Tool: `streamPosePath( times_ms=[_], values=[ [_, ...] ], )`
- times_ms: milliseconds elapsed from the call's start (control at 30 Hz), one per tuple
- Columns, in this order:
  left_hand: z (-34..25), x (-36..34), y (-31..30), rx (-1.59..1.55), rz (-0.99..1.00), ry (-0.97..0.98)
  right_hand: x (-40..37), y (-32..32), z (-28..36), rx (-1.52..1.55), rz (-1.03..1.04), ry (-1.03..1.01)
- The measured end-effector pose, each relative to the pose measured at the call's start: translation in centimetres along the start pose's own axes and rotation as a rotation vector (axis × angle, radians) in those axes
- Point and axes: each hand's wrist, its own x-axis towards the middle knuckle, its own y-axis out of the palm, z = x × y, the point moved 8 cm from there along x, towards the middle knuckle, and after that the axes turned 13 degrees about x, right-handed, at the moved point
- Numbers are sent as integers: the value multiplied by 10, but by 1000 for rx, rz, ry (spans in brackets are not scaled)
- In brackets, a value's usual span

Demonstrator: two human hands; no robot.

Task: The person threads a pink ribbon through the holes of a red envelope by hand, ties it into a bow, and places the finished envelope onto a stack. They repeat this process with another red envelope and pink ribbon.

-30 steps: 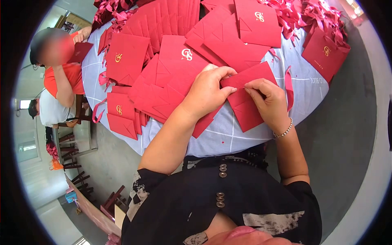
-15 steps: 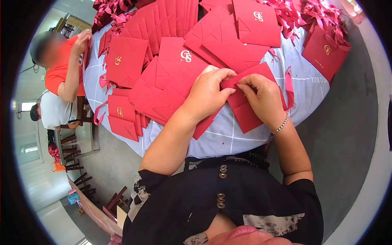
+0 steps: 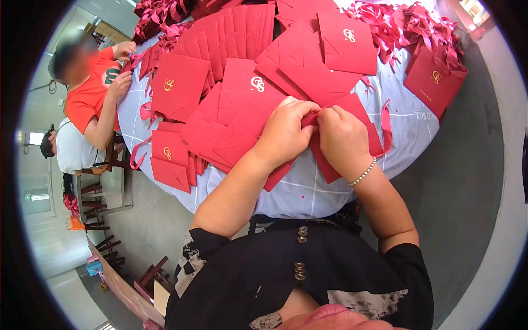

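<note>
Head view, looking down past a black buttoned top [image 3: 300, 264] to two bare forearms. At centre frame the left hand [image 3: 286, 132] and the right hand [image 3: 342, 137], which wears a bead bracelet [image 3: 363, 173], meet knuckle to knuckle over a flat red paper bag [image 3: 329, 168] lying at the near edge of the bench [image 3: 308, 192]. The fingers of both hands are curled narrow and pinched on the bag's upper edge; what passes between the fingertips is hidden. A red ribbon [image 3: 387, 124] loops from the bag's right side, so one handle seems to be on, while the part under the fingers looks unfinished. Beyond the hands, toward the top of the frame, dozens of flat red bags [image 3: 242, 93] overlap in piles, and a heap of loose ribbons [image 3: 407, 22] fills the upper right, suggesting much work is left. One bag [image 3: 432, 80] juts over the bench's right edge. Bare cloth shows only near the body and right of the hands, so open room is scant. At upper left a co-worker in an orange shirt [image 3: 88, 99] handles bags at the far edge.
</note>
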Motion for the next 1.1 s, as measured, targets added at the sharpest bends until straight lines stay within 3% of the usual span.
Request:
streamPosePath(
  times_ms=[33,133,267,333,467,533,600,633,700,767,833,933,1067,1100],
  values=[
    [-1,0,-1,3,-8,3,2,-4,1,-1,-3,-8],
    [2,0,-2,-89,9,-73,9,-23,-7,398,48,133],
    [-6,-1,-5,-94,18,-48,5,-30,-11,441,17,119],
    [-15,-2,-8,-2,-33,80,7,-28,-9,407,9,99],
    [-13,0,-13,-118,-82,35,20,-40,-12,437,44,153],
    [-23,-2,-17,-41,-137,114,32,-54,-10,488,-1,106],
    [-29,-2,-21,74,-158,165,43,-58,5,378,200,-4],
    [-34,-3,-21,192,-178,210,46,-50,-4,502,342,95],
    [-39,-4,-23,144,-232,182,55,-45,-25,586,399,220],
    [-40,-6,-25,100,-285,157,69,-46,-28,583,437,171],
    [-44,-8,-22,158,-285,216,71,-31,-26,455,723,307],
    [-45,-9,-21,221,-272,217,79,-11,-25,435,868,295],
    [-41,-9,-21,225,-254,183,82,5,-20,317,904,202],
    [-34,-7,-20,154,-208,128,86,3,-19,298,763,97]
  ],
)
